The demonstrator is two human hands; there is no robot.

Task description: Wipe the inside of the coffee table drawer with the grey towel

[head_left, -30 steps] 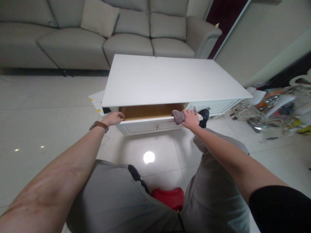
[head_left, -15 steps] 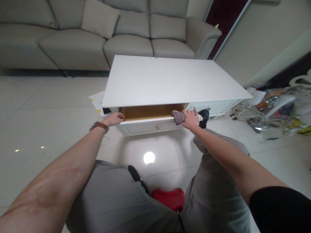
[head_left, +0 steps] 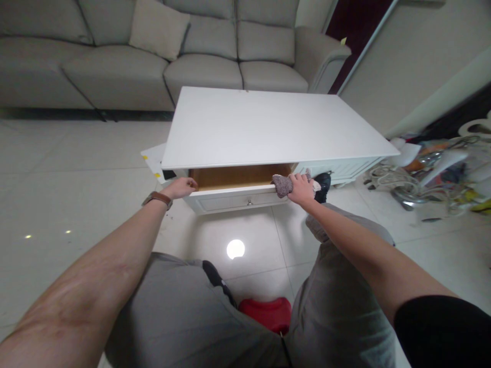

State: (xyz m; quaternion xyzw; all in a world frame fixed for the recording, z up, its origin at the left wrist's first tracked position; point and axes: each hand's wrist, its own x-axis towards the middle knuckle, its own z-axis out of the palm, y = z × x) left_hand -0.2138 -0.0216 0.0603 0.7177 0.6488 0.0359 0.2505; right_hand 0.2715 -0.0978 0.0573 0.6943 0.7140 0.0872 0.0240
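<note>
A white coffee table stands in front of me with its drawer pulled partway out, the bare wooden inside showing. At the drawer's left front corner, my left hand has its fingers curled over the edge. My right hand is wrapped round a brown-grey cloth at the drawer's right front corner. Part of that cloth is hidden under the palm, and a paler end shows past the hand. A small round knob sits on the drawer front.
Behind the table runs a grey sofa with a cushion. On the right, a metal-based stand and cables lie among clutter. A red stool is between my legs. White boards with yellow dots show left of the table.
</note>
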